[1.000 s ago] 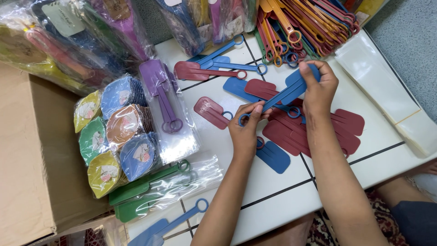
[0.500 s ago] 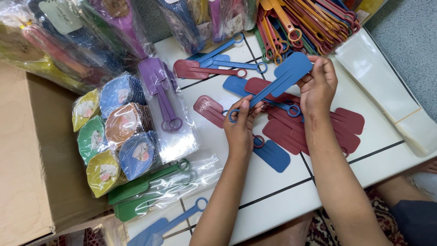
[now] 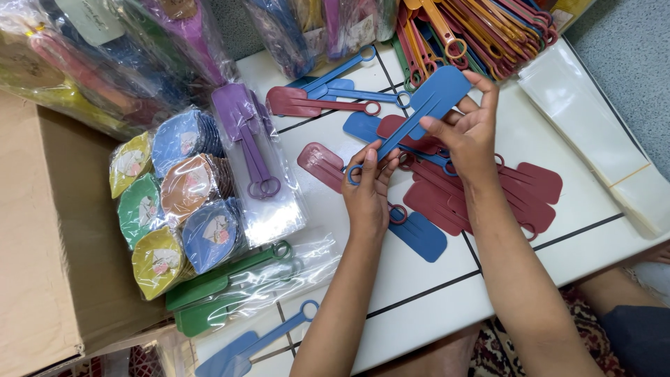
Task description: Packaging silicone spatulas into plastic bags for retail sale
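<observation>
I hold a blue flat plastic paddle with a ring handle [image 3: 429, 105] between both hands, lifted above the white tiled surface [image 3: 433, 279]. My left hand [image 3: 368, 188] pinches its ring end. My right hand [image 3: 466, 129] grips the wide blade end. Under my hands lie several dark red paddles [image 3: 488, 199] and another blue paddle [image 3: 419, 234]. One more dark red paddle [image 3: 319, 164] rests just left of my left hand.
Bagged purple paddles [image 3: 248, 136] and green ones [image 3: 223, 283] lie at left, beside packs of round coloured pieces [image 3: 178, 202]. A cardboard box [image 3: 49, 244] stands far left. Orange and red paddles [image 3: 467, 35] pile up top. Clear bags [image 3: 593, 119] lie at right.
Both hands have raised the blue paddle and tilted its blade end up and to the right. My right hand has shifted along the blade.
</observation>
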